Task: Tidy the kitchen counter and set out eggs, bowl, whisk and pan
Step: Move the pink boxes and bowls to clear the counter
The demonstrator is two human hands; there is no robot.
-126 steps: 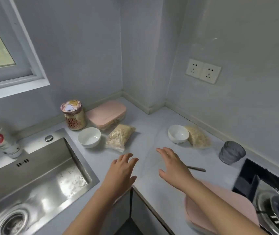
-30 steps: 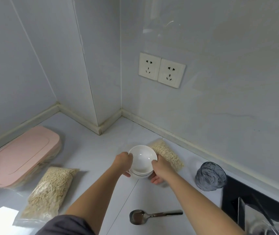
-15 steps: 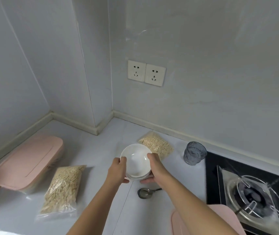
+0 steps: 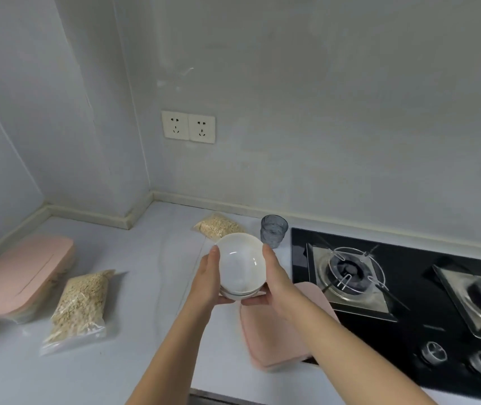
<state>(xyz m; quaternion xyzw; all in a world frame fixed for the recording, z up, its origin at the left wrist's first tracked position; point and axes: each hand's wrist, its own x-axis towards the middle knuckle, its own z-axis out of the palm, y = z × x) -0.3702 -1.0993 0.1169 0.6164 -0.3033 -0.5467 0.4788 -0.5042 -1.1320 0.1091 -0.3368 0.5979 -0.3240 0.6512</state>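
The pale bench (image 4: 151, 258) runs into the corner, with the black gas hob (image 4: 408, 331) at its right end. A pink lidded box (image 4: 20, 276) lies far left, a bag of oats (image 4: 80, 305) just beside it. I hold the stacked white bowls (image 4: 239, 264) above the bench, my left hand (image 4: 208, 283) curled round one side, my right hand (image 4: 277, 283) cupping the other side and underneath. A grey tumbler (image 4: 273, 233) stands behind them, near the hob.
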